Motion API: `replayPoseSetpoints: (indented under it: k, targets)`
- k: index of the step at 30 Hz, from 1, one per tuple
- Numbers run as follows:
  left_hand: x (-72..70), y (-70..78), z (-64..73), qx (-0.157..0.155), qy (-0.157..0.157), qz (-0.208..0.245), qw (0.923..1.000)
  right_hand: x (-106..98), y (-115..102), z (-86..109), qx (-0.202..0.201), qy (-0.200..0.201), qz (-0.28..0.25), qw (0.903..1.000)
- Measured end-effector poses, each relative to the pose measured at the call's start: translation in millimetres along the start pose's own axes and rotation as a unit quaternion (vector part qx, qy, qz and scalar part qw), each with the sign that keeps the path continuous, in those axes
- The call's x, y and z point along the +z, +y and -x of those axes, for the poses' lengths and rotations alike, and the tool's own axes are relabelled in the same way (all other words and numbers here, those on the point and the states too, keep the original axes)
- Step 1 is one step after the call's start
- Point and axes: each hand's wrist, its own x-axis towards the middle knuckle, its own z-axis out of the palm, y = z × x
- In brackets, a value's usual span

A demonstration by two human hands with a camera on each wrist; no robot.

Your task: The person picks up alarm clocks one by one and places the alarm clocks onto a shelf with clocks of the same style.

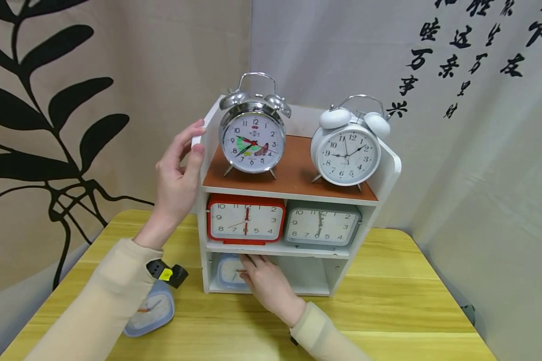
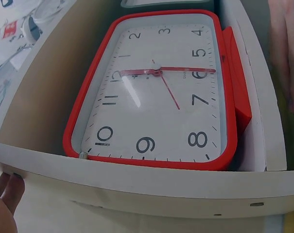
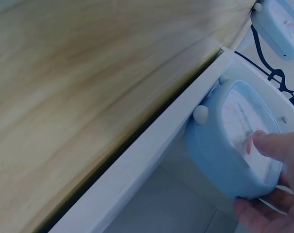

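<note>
In the bottom compartment of a small white shelf (image 1: 277, 247), my right hand (image 1: 271, 286) grips a light blue alarm clock (image 1: 230, 271). The right wrist view shows the thumb across the front of this blue clock (image 3: 210, 145), with other fingers around its edge. My left hand (image 1: 177, 173) holds the front edge of the shelf's left side panel, near the top. Below the left forearm, a second blue alarm clock (image 1: 151, 311) stands on the table, partly hidden by the sleeve and wrist strap.
Up top stand a silver twin-bell clock (image 1: 253, 140) and a white twin-bell clock (image 1: 348, 155). The middle compartment holds a red rectangular clock (image 1: 246, 220) and a grey-green one (image 1: 322, 224). The shelf stands on a yellow wooden table (image 1: 388, 301), before curtains.
</note>
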Motion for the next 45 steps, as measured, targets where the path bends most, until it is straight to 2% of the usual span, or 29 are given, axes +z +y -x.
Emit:
replayPoseSetpoints:
  k: [8,15,22,25,28,33,36,39,45]
  targets:
    - [1.9,0.2,0.6,-0.001,-0.003,-0.004,1.0000,-0.7,0.7,1.8,0.004,0.000,-0.007,1.0000]
    - [0.1,2.1,-0.1,-0.010,-0.001,0.005,0.9999,-5.2,-2.2,5.8,-0.001,-0.003,-0.033,0.9994]
    - [-8.4,9.4,4.4,-0.056,-0.030,-0.024,0.9977,-25.3,-7.2,20.3,-0.018,-0.012,-0.057,0.9981]
    - [-16.8,11.4,10.1,-0.076,-0.034,-0.042,0.9956,-36.0,-9.5,29.2,-0.042,0.004,-0.057,0.9975]
    - [-27.0,12.2,16.5,-0.087,-0.029,-0.051,0.9945,-46.0,-11.1,36.5,-0.076,0.059,-0.053,0.9940]
    - [-39.3,13.4,26.5,-0.093,-0.031,-0.054,0.9937,-63.6,-7.2,44.3,-0.109,0.176,-0.066,0.9761]
    - [-43.8,14.7,32.9,-0.094,-0.043,-0.062,0.9927,-75.5,3.5,46.5,-0.117,0.244,-0.080,0.9593]
    - [-48.0,17.2,40.3,-0.091,-0.055,-0.073,0.9917,-87.0,20.7,48.2,-0.114,0.313,-0.090,0.9385]
    - [-60.5,16.8,55.7,-0.085,-0.089,-0.097,0.9876,-109.2,55.3,58.7,-0.065,0.411,-0.103,0.9035]
